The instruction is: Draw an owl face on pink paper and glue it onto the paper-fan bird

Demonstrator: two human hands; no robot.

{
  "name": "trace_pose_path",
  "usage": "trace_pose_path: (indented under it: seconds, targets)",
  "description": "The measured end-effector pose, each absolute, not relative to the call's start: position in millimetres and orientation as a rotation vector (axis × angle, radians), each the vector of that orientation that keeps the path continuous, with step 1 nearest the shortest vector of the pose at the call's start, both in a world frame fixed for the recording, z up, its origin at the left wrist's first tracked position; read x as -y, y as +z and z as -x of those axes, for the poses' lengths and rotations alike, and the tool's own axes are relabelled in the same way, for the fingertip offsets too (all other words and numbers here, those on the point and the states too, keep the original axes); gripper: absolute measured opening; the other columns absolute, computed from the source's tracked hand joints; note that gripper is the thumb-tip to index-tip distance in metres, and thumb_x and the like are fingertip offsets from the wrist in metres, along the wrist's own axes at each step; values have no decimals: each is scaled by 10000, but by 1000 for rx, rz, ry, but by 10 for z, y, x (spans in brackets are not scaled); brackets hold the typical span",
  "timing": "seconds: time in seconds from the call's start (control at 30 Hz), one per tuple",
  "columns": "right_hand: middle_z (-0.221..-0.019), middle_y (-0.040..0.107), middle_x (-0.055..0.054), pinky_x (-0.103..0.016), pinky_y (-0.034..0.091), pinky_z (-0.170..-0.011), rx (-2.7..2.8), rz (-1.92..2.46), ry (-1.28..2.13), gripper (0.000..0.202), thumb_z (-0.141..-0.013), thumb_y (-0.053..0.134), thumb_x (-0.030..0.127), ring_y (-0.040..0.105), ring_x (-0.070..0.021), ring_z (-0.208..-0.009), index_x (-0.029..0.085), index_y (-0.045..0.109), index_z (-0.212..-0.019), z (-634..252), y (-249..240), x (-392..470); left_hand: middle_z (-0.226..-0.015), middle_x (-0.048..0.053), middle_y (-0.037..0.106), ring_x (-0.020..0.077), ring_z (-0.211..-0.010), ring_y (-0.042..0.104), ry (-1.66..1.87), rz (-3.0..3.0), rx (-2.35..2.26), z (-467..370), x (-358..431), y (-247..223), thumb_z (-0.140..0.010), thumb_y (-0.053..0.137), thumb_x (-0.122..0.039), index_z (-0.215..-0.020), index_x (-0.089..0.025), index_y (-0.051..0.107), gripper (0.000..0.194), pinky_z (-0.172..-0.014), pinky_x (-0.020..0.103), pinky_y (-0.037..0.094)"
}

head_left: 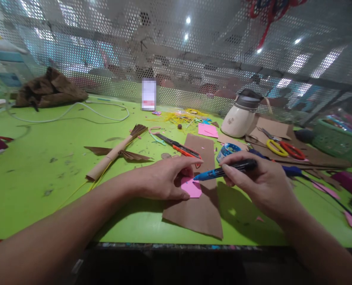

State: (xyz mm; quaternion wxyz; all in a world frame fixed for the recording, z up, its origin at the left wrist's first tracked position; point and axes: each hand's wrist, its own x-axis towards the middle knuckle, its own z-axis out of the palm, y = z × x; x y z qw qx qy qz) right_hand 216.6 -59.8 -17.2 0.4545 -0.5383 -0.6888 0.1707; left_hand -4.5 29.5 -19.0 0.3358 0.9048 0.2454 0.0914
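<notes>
Marker [209, 174], pinched in the right hand [260, 184], points toward nine o'clock, its tip at the pink paper [195, 191]. Left hand [162, 177], thumb and forefinger wide apart, touches that paper on brown card [193, 217]; orange-handled cutter [180, 148] lies toward eleven o'clock.

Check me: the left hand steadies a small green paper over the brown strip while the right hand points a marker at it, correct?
No: the small paper is pink, not green, as the head view shows. The rest holds: the left hand steadies it over the brown strip while the right hand points a marker at it.
</notes>
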Motion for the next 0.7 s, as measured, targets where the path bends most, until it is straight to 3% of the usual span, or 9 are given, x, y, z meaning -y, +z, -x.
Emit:
trace_pose_path:
  seconds: [0.27,0.57,0.7]
  targets:
    - [-718,639,26,-195,462,-590,1803,1336,408,57,-869,624,241,590,-91,-629,193,654,-863,-2156,-142,595,-1083,57,610,221,-967,554,220,-2368,-634,36,-283,-141,-740,721,-211,-1334,-195,471,645,-852,339,431]
    - [-729,628,19,-212,445,-590,1859,1374,339,75,-875,598,237,572,-100,-626,190,645,-841,-2153,-132,610,-1061,61,617,219,-940,561,226,-2349,-632,33,-284,-129,-728,731,-197,-1299,-175,502,616,-827,336,439]
    - [-686,611,28,-206,430,-566,1867,1368,350,78,-866,591,212,556,-93,-597,190,638,-807,-2142,-117,610,-1067,65,615,225,-957,561,237,-2340,-622,39,-292,-152,-725,737,-197,-1356,-182,458,690,-852,349,436]
